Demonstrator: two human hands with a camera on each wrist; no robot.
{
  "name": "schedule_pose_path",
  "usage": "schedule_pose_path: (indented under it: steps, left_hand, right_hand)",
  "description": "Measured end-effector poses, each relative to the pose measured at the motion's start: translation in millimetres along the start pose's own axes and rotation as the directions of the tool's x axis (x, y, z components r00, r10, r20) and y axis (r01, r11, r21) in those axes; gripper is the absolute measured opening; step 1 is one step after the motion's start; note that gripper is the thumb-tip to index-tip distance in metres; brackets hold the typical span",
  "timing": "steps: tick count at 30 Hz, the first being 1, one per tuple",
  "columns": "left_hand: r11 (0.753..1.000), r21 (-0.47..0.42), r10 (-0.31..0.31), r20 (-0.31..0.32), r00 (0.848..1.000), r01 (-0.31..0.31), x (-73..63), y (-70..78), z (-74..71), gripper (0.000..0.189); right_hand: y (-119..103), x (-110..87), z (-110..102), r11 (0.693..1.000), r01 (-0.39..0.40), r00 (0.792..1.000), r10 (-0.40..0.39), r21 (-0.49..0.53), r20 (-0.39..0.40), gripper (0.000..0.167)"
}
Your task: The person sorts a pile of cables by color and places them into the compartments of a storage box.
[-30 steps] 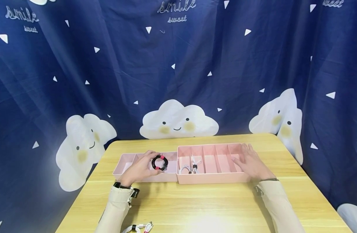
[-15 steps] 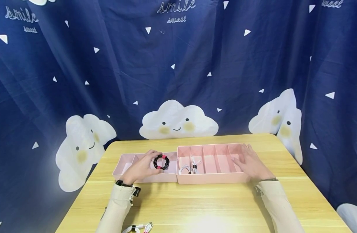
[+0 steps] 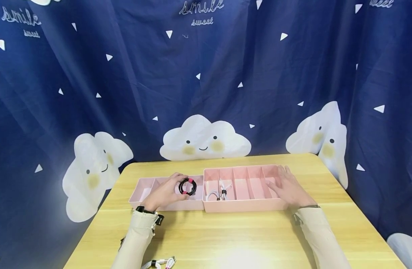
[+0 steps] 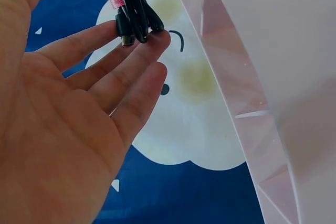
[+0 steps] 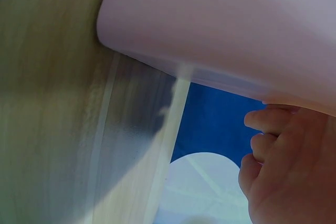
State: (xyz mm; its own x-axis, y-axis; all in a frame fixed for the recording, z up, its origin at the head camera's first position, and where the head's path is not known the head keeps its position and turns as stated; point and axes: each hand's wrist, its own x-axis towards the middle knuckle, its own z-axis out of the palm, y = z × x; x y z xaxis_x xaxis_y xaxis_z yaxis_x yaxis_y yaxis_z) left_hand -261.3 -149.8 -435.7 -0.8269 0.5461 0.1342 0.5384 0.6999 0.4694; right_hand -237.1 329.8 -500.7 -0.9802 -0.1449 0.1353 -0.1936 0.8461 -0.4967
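Observation:
My left hand [image 3: 166, 192] pinches a coiled black cable [image 3: 180, 188] with pink ties, above the lilac divided box [image 3: 143, 185]. In the left wrist view, the cable's dark bundle [image 4: 135, 11] and a metal plug end hang at the fingertips. At the right end of the pink divided box [image 3: 242, 206], my right hand [image 3: 290, 189] grips the end wall, its thumb over the inside and its fingers outside. Two white cables [image 3: 223, 191] with dark ties lie in the pink box's left compartments. The right wrist view shows my right hand [image 5: 294, 150] against the box's outer wall.
Near the table's front edge, beside my left sleeve, lie white cables [image 3: 158, 263] with black and pink ties. The two boxes stand end to end on the wooden table [image 3: 246, 235]. Behind it hangs a dark blue curtain [image 3: 206, 93] with clouds.
My left hand has shifted slightly to the right with the black cable. My right hand stays on the pink box's end. The boxes and the white cables keep their places.

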Motion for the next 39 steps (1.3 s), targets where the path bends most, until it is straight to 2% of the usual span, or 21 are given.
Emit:
schedule_pose_path:
  steps: [10, 21, 39]
  left_hand:
    - [0.999, 0.035, 0.001, 0.003, 1.0, -0.001, 4.2, -3.0, 2.9, 0.07]
    - [1.0, 0.03, 0.0, 0.025, 1.0, -0.001, 10.9, 0.5, 5.2, 0.07]
    - [1.0, 0.006, -0.013, 0.052, 0.999, 0.013, 15.7, -2.9, 11.5, 0.071]
  right_hand:
    - [0, 2.1, 0, 1.0, 0.005, 1.0, -0.005, 0.007, 0.004, 0.095]
    - [0, 1.6, 0, 1.0, -0.003, 1.0, 0.003, 0.015, 0.01, 0.096]
    - [0, 3.1, 0, 1.0, 0.004, 1.0, -0.004, 0.024, 0.001, 0.093]
